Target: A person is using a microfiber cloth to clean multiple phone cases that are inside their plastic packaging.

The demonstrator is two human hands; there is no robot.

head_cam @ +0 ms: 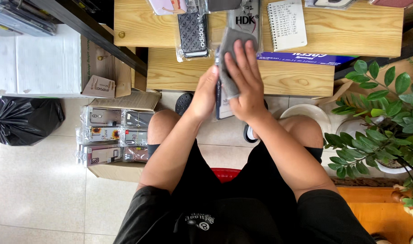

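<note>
Phone case (223, 106) stands lengthwise, pointing toward the desk (301, 77) edge; left hand (205, 92) grips its side, right hand (242, 77) fingers flat, pressing a grey cloth (227, 49) on it.

Landmark: light wooden desk (305, 77). On it: white spiral notepad (286, 23). Left of it: white cardboard box (39, 61), black plastic rubbish bag (23, 119). Right: green leafy potted plant (387, 117).
</note>
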